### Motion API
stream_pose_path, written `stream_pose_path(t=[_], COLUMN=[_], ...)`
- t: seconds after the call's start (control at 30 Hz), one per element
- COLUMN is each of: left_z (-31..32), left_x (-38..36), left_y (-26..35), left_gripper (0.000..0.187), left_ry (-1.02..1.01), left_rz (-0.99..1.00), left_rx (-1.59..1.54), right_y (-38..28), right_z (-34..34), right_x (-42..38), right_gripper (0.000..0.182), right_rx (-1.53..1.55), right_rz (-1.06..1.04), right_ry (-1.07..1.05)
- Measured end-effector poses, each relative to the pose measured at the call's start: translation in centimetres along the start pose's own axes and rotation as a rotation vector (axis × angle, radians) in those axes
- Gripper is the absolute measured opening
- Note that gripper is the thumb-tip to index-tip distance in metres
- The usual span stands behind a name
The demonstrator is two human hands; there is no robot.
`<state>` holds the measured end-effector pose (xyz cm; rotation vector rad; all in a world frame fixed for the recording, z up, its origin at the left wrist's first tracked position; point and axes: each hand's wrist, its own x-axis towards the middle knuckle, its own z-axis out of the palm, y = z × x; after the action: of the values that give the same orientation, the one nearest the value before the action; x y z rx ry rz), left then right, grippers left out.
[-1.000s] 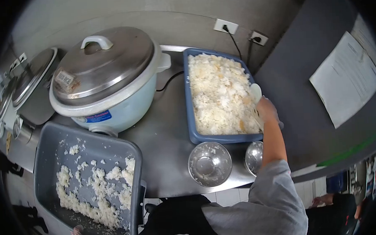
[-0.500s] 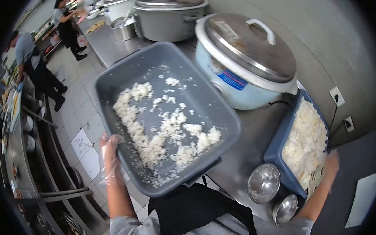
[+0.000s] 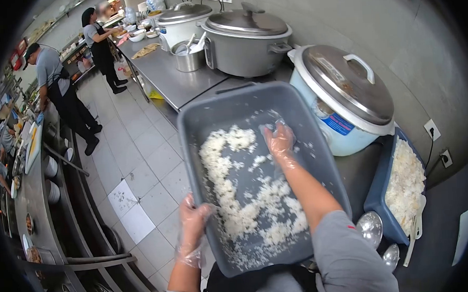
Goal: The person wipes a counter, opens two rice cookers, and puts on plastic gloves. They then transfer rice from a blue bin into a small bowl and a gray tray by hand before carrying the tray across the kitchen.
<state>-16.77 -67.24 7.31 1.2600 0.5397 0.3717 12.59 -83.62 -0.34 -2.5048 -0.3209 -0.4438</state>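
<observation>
A grey plastic tub (image 3: 263, 99) with clumps of white cooked rice (image 3: 237, 204) tilts in front of me. My left hand (image 3: 194, 219), in a clear plastic glove, is closed on the tub's left rim, thumb at the edge. Inside the tub, my gloved right hand (image 3: 279, 139) reaches to the far right part of the floor, beside scattered grains. Its fingers point away from me and look apart; whether the fingertips touch grains I cannot make out. The right forearm covers part of the tub's right side.
Right of the tub stand a light-blue rice cooker (image 3: 342, 98) and a blue tub of rice (image 3: 385, 212) with a paddle (image 3: 414, 231). Two metal bowls, one here (image 3: 370, 228), sit nearby. A grey cooker (image 3: 247, 45) and a steel pot (image 3: 188, 58) stand farther back. Two people work at left.
My right hand has moved from the blue rice tub at the right into the grey tub. The paddle now lies by the blue tub. My left hand keeps its hold on the rim.
</observation>
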Motion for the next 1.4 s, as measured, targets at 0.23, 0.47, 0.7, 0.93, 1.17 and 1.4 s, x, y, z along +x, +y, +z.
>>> stream_pose_path(t=[0.23,0.47,0.7,0.93,1.17,1.4], left_z=[0.0,-0.4,-0.5,1.0,0.1,0.3], left_x=[-0.3,0.0,-0.5,-2.1,-2.0,-3.0], left_y=[2.5,2.4,4.1,5.9,4.9,4.7], left_gripper=[0.038,0.041,0.042,0.044,0.063,0.068], left_ry=[-0.083,-0.122,-0.129,-0.153,-0.168,-0.143], left_rz=[-0.107,-0.081,-0.081,0.077,0.112,0.128], left_rx=[0.03,0.009,-0.042,-0.123,-0.114,-0.154], right_y=[-11.6,-10.8,-9.1,-4.4,-7.8,0.8], right_z=[2.4,1.4,-12.0,-14.4,-11.8,-14.6], right_x=[0.4,-5.1,-16.0,-6.2,-18.5,-11.3], right_gripper=[0.048,0.045,0.039,0.051,0.046,0.071], right_rx=[0.338,0.276,0.037,0.278,0.03,0.6], right_rz=[-0.456,-0.676,-0.836,-0.198,-0.787,0.096], right_ry=[-0.349,-0.723,-1.23,-0.474,-0.793,-0.951])
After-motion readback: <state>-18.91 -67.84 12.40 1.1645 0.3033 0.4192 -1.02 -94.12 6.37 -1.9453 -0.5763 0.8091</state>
